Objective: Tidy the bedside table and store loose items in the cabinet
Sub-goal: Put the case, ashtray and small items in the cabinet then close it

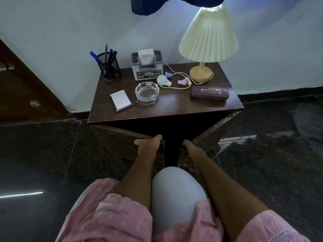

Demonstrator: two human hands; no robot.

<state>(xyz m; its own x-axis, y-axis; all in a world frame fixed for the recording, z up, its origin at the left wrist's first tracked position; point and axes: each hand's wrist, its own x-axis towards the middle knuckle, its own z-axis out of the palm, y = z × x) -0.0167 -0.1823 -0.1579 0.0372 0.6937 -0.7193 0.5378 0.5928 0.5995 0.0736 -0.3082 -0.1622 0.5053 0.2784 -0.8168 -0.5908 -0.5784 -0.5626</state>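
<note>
The left hand [148, 142] grips the edge of the left door [122, 144]. The right hand [190, 154] grips the edge of the right door [215, 130]. The hands are apart and the cabinet is open, its inside too dark to read.

Step in hand: opening. Next, probably: release a door and reach up to the bedside table [174, 107], where the loose items lie: notepad [121, 100], ashtray [147, 91], bulb [161, 79].

Legible: "OPEL" on the tissue box [148, 70]; "PRINCE" on the purple case [209, 92].
</note>
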